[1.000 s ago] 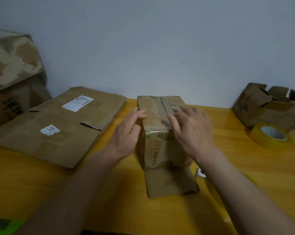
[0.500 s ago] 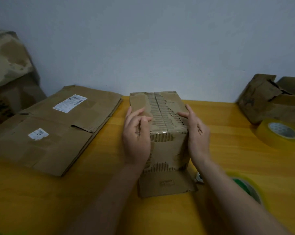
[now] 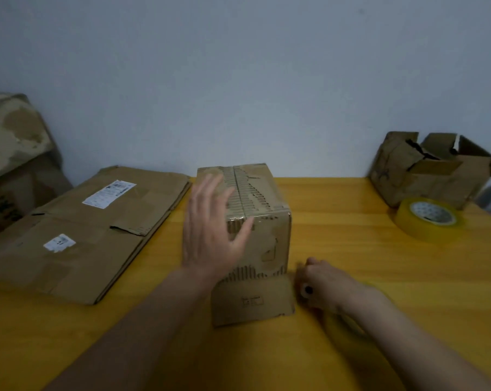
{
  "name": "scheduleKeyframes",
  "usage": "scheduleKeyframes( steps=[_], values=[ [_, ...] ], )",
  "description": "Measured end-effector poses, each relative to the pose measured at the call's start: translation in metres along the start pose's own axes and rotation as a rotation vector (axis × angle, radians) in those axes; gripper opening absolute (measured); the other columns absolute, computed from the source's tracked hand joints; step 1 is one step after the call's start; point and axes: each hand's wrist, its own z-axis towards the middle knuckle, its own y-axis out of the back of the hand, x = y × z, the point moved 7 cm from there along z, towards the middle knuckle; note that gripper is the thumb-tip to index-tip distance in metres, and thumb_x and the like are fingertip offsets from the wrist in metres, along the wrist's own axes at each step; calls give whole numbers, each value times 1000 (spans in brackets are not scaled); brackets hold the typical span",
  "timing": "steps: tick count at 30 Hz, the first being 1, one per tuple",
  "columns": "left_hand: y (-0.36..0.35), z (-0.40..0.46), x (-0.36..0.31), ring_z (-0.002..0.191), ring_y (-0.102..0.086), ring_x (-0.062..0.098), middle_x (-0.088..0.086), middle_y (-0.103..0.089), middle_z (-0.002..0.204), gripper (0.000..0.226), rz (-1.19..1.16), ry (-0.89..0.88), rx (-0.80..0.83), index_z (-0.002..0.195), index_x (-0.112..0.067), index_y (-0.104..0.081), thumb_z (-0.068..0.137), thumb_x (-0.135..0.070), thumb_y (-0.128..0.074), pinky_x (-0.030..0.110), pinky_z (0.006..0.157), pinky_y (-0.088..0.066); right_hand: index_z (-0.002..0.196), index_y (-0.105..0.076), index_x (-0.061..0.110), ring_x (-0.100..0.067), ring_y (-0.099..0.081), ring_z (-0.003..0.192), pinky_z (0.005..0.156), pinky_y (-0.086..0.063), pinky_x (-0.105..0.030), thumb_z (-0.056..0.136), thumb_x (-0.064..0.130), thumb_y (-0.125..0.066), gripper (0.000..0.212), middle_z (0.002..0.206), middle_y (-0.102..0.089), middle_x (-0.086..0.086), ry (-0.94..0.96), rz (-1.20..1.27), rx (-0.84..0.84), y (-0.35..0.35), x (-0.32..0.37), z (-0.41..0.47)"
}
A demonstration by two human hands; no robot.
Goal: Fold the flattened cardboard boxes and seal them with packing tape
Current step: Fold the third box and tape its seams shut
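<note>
A small folded cardboard box [image 3: 259, 193] stands in the middle of the yellow table [image 3: 357, 249], with tape along its top seam and one flap [image 3: 252, 301] lying flat toward me. My left hand [image 3: 210, 230] hovers open over the box's near left corner, fingers spread. My right hand [image 3: 323, 280] rests on the table just right of the flap, fingers curled around a small white object with a dark centre [image 3: 307, 290]. A blurred yellowish tape roll [image 3: 348, 325] lies mostly hidden under my right forearm.
A stack of flattened cardboard boxes [image 3: 97, 235] with white labels lies at the left. Worn cartons [image 3: 12, 153] stand at the far left. At the back right sits an open, torn box [image 3: 436, 176] with a yellow tape roll [image 3: 427, 218] in front of it.
Both hands have come off the box's sides. The left hand lifted and opened over the near left corner. The right hand dropped to the table beside the flap and closed on the small white object.
</note>
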Motion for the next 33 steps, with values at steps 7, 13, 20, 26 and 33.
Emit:
scheduleKeyframes(
  steps=[7,13,20,26,33],
  values=[
    [-73,27,-57,144,-23,33,17,-27,155,94,374,210,594,149,-3,-27,88,-75,-27,45,119,-18,127,-48,14,-29,-45,122,96,-41,-35,98,24,-46,31,129,-46,-9,-232,-75,-194,16,-46,13],
    [-59,19,-71,144,-23,25,3,-28,157,55,136,-127,555,148,-19,-31,95,-29,-43,39,119,-12,146,-29,17,-30,-33,133,105,-33,-39,96,35,-51,57,144,-36,-11,-306,314,-462,38,-75,6],
    [29,-5,7,111,-53,28,6,-60,110,36,95,161,127,108,-12,-64,78,8,-59,47,114,-25,133,-47,13,-23,-47,121,95,-36,-32,102,42,-30,46,126,-53,-5,-162,1009,-894,86,-48,-4],
    [16,-21,-6,138,-27,23,-1,-38,147,64,180,259,386,137,-41,-45,86,-72,-23,60,116,4,112,-57,7,-26,-56,103,90,-46,-44,101,34,-32,38,110,-61,-10,-94,1075,-765,91,14,-1],
    [-2,-13,-13,135,-28,20,-1,-39,140,70,114,118,485,137,-40,-41,76,-74,-45,51,119,2,99,-55,4,-31,-64,76,65,-56,-40,102,28,-34,32,81,-64,-13,-92,1252,-813,86,6,-15]
  ],
)
